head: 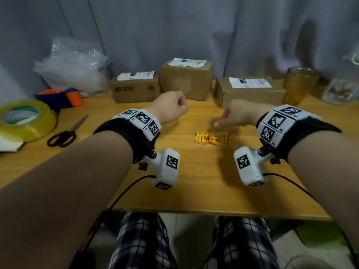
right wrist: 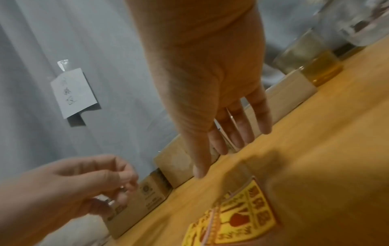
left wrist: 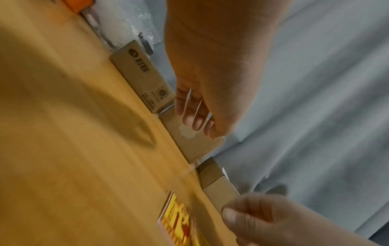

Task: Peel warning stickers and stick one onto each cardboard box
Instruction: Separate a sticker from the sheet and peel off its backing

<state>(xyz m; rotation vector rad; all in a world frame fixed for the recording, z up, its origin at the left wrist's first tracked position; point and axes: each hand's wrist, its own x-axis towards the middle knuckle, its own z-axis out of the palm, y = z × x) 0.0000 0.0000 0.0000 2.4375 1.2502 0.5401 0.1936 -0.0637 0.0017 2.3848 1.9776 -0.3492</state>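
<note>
The left hand [head: 171, 107] hangs above the wooden table [head: 194, 183] in front of the left cardboard box [head: 136, 88]. Its fingers are curled into a loose fist; no object is visible in it.

The right hand [head: 239, 115] hangs above the table just behind the warning stickers [head: 211, 138]. Its fingers [right wrist: 261, 114] are extended and slightly spread, pointing down toward the tabletop, and hold nothing. Whether the fingertips touch the table cannot be told.

The warning stickers, yellow and red, lie flat on the table as a small overlapping stack, between the 2 forearms and nearer the right hand.

3 cardboard boxes stand in a row at the far edge of the table. The middle cardboard box [head: 186, 80] is the tallest. The right cardboard box [head: 250, 92] is low and wide. Each box carries a white shipping label on top.

On the left side of the table lie scissors [head: 66, 133] and a roll of yellow tape [head: 23, 119].
</note>
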